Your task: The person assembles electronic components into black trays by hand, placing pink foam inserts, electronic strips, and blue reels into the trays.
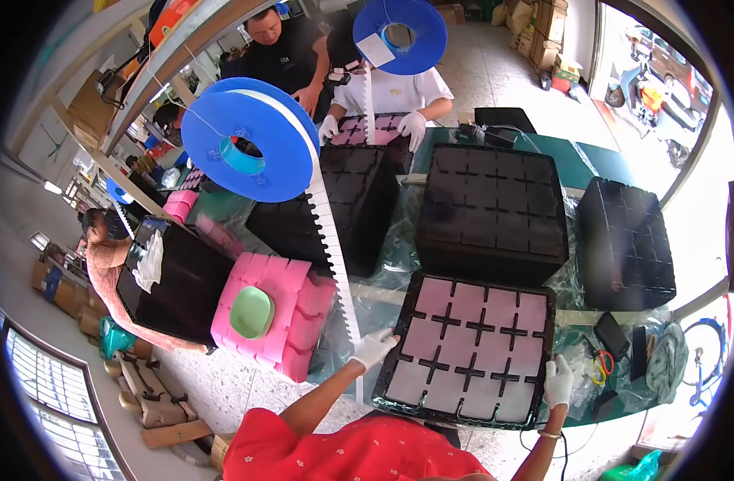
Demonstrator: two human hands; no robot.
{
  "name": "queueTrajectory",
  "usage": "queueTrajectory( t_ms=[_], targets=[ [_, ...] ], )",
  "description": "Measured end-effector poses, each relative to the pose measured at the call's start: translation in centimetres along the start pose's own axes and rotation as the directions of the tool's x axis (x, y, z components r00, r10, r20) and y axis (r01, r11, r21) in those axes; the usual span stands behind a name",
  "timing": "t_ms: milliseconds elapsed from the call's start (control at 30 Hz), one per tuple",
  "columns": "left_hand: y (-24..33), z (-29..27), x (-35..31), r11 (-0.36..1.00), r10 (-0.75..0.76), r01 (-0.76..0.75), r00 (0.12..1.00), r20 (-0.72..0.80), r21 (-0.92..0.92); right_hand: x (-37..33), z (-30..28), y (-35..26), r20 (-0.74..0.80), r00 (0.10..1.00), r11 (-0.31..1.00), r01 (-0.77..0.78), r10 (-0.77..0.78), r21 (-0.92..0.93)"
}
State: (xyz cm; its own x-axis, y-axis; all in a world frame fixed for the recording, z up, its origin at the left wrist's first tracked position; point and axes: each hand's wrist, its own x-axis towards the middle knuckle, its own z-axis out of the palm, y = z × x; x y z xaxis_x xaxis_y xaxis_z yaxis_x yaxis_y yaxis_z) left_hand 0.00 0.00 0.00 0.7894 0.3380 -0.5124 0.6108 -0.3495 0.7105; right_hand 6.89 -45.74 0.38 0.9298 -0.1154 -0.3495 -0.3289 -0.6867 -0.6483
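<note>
In front of me lies a black tray [389,377] with black cross-shaped dividers and pale pink sheets in its compartments. My left hand [375,348], in a white glove, is at its left rim with the fingers closed against the edge. My right hand [558,381], gloved too, grips the right rim, its fingers curled. A white strip with notched edges [332,240] hangs from a blue reel [202,152] and passes close beside my left hand.
Black tray stacks [491,212] stand beyond, another stack [626,240] at right. Pink trays [234,309] bear a green dish [252,313] at left. Scissors [603,366] lie right. Across the table, a gloved person [415,92] works under a second reel [427,36].
</note>
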Motion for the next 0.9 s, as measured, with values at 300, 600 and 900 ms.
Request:
queueTrajectory(
  t_ms=[300, 600, 900],
  targets=[
    [1.1, -1.0, -2.2, 0.948, 0.319, -0.318, 0.947, -0.041, 0.03, -2.3, -3.8, -1.7, -0.067, 0.973, 0.843, 0.224, -0.22, 0.489],
    [2.9, -3.1, -1.6, 0.921, 0.389, -0.389, 0.921, 0.01, -0.019, -5.8, -4.9, -3.5, -0.447, 0.85, 0.853, 0.433, -0.279, 0.292],
    [8.0, -8.0, 2.3, 0.841, 0.54, -0.515, 0.818, 0.196, -0.166, -6.1, -6.6, -10.4, -0.636, 0.321, 0.645, 0.666, -0.702, -0.375]
  ],
)
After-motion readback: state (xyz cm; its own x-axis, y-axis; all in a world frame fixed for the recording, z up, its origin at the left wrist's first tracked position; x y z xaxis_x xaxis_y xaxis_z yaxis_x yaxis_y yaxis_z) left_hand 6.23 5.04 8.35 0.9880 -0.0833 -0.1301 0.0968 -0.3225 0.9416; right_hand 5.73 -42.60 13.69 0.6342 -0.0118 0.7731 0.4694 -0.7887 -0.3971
